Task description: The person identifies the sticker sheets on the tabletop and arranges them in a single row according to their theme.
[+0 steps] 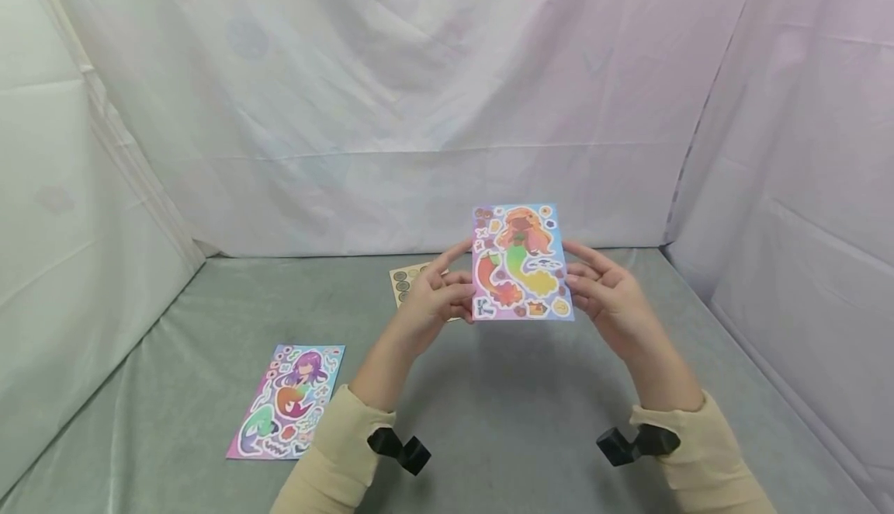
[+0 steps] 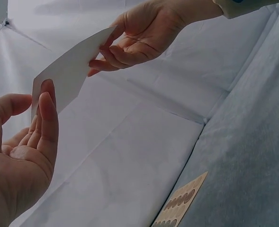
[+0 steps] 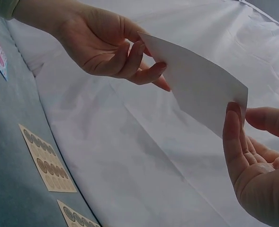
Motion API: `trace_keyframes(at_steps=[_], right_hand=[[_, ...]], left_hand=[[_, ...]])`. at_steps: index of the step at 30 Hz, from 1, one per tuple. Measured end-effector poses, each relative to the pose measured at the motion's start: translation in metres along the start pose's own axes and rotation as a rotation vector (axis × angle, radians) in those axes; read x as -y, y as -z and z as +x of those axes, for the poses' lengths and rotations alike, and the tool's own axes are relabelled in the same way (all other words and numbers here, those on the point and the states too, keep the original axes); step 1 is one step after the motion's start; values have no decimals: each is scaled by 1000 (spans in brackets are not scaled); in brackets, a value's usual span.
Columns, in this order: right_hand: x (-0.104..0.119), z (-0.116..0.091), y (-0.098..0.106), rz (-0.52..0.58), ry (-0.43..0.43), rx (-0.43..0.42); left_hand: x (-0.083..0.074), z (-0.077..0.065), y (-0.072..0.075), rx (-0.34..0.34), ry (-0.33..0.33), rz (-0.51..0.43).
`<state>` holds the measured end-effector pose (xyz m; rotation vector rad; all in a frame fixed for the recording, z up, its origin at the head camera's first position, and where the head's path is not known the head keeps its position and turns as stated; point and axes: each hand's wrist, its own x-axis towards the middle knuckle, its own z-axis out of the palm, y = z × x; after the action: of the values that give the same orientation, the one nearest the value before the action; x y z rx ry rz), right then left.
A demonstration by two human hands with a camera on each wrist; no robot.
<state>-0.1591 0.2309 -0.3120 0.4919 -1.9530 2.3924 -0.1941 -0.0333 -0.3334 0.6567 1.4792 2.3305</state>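
My left hand [image 1: 436,296] and right hand [image 1: 611,300] hold a mermaid sticker sheet [image 1: 522,262] between them, raised above the table. Its printed face, with an orange-haired mermaid on pink and blue, is turned to the head view. In both wrist views the sheet's plain white back [image 2: 66,71] shows, slightly bowed. The left hand [image 2: 23,156] pinches one side edge between thumb and fingers. At the opposite edge, the right hand [image 3: 262,165] does the same. A second mermaid sticker sheet [image 1: 289,401], with a purple-haired figure, lies flat left of the left forearm.
Behind the left hand lies a beige sheet [image 1: 401,285] with dark round prints, partly covered. The right wrist view shows two such sheets, one beige sheet [image 3: 49,163] nearer the middle. Grey cloth [image 1: 188,359] covers the table, and white curtains [image 1: 419,110] enclose it.
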Motion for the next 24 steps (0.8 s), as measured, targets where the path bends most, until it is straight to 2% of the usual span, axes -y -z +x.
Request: trace_keyframes(at_steps=[13,24], right_hand=[[-9,1,-9,-54,-25,47],[-15,1,-19,-51,-52,90]], left_hand=[[-3,-15,15,-8,19,40],[-5,-28,28,13,21,15]])
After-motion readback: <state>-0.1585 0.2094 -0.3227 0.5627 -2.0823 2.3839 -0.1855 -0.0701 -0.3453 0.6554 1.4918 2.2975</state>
